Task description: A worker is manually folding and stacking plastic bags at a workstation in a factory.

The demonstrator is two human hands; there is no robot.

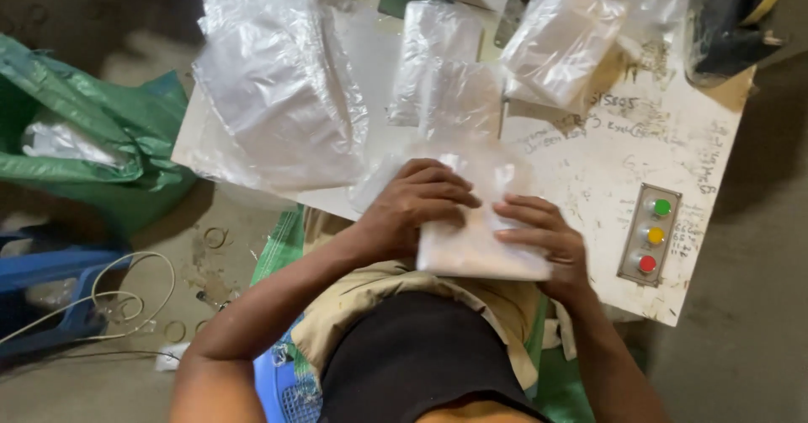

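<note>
- The person sits at a white table (606, 179) scribbled over with pen marks, both bare hands down on one flat white packet (480, 250) wrapped in clear plastic.
- That packet lies at the near edge of the table, partly over the person's lap, directly in front of them.
- The left hand (417, 204) is spread palm-down across the packet's left half, fingers curled a little over its top edge and pressing; it covers the packet rather than gripping around it.
- The right hand (543, 238) lies flat on the packet's right side, fingers stretched out and close together, thumb side toward the table; it presses and is not closed around anything.
- Farther back I count one big loose heap of clear plastic bags (278, 95) on the left of the table, hanging over its edge.
- Beside that heap stand three smaller clear bags: one upright in the middle (433, 53), one just in front of it (463, 103), and one tilted to the right (560, 40).
- A grey control box (649, 234) is set into the table just right of the right hand, with three round buttons in a column: green on top, yellow in the middle, red at the bottom.
- One green sack (93, 137) slumps on the floor to the left, open, with pale plastic inside.
- A thin white cord (126, 297) loops across the floor near a blue stool (50, 292).
</note>
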